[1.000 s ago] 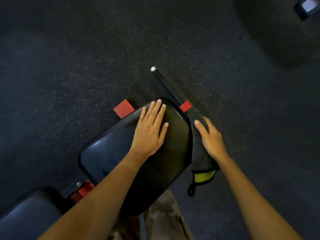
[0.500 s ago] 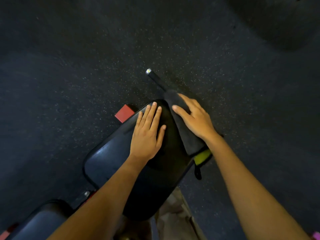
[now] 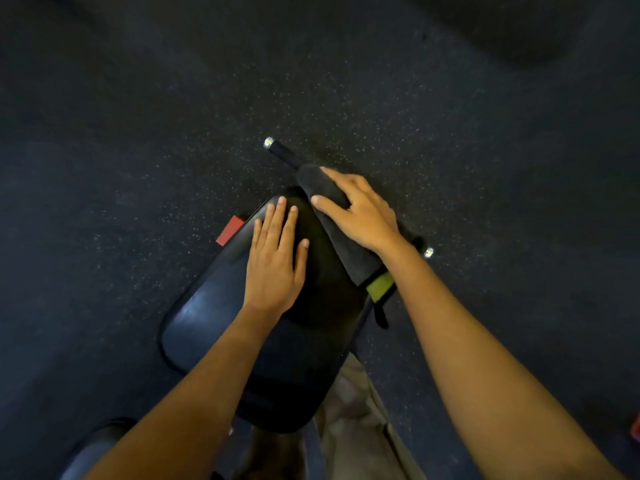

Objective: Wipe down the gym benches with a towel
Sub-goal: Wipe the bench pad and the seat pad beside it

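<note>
Dark speckled rubber floor (image 3: 138, 133) fills the view. Black glossy bench pad (image 3: 214, 323) runs diagonally. Dark towel (image 3: 344, 247), with a yellow-green tag (image 3: 380, 285), lies along the pad's right edge and over the black handle bar (image 3: 282, 152). Left hand (image 3: 275, 265) rests flat on the pad, fingers straight, holding nothing. Right hand (image 3: 360, 209) presses the towel with spread fingers. Red end cap (image 3: 229, 230) shows at the pad's left edge.

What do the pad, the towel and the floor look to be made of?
Pad: a smooth black cover, probably vinyl or a leather look-alike, judging by its glossy sheen where the light catches it.
Towel: dark, soft, matte cloth, possibly microfibre, with no shine and a yellow-green tag at one end.
Floor: likely rubber matting, matte black with fine pale flecks.
</note>
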Available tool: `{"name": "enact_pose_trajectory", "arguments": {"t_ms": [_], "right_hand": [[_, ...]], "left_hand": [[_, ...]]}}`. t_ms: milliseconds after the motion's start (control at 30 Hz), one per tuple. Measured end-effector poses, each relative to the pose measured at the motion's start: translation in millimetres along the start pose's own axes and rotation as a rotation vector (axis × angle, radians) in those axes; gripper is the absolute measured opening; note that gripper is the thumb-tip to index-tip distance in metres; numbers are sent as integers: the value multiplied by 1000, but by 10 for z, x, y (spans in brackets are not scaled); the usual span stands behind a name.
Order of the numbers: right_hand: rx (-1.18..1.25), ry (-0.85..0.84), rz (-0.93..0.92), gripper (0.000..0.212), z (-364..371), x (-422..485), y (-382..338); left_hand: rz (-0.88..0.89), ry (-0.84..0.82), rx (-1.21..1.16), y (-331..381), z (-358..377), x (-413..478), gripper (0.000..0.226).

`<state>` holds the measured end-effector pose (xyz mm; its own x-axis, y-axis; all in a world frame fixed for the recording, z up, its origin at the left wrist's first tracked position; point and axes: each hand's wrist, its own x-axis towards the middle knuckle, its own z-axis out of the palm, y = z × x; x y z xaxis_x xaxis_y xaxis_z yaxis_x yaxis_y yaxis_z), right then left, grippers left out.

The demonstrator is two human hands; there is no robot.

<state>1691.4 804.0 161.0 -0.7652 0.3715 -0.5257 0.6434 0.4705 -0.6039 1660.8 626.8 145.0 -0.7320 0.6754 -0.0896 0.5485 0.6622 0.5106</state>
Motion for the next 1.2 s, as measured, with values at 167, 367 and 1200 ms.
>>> {"name": "enact_pose_trajectory", "arguments": {"t_ms": [167,367,1200], "right_hand": [[318,283,221,56,208,-717,384],[696,662,347,56,1098,-1549,200],[419,707,351,69,2557,-2551,-92]], "left_hand": [[83,-36,5,-72,-5,-373,52],[107,-61,9,-272,-70,-1073,54],[110,-208,-51,-736,-298,-1807,61]]}}
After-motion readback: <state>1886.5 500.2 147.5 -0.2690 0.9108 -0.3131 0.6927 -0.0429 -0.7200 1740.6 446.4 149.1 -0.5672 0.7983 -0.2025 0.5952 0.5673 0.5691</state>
